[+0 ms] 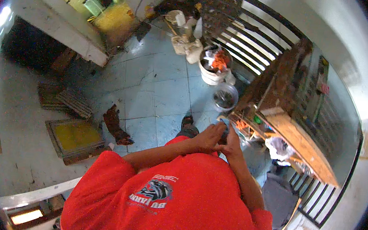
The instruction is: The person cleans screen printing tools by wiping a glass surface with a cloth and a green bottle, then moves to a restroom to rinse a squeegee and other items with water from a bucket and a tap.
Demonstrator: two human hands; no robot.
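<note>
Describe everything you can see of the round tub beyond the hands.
The round tub looks like translucent plastic with a pale rim, standing open on the blue tiled floor near the white bucket. Dark contents, too blurred to identify, lie inside. Neither left hand nor right hand touches it; contact with the bucket is unclear.

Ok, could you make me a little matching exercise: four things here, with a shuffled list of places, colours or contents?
1. Small blue item
2. White bucket
3. Round tub
4. Square framed panel

A. Holds dark material
B. Yellow in the middle
C. Between the left hand and right hand
D. Holds orange and white scraps

Pairs: 1-C, 2-D, 3-A, 4-B
</note>
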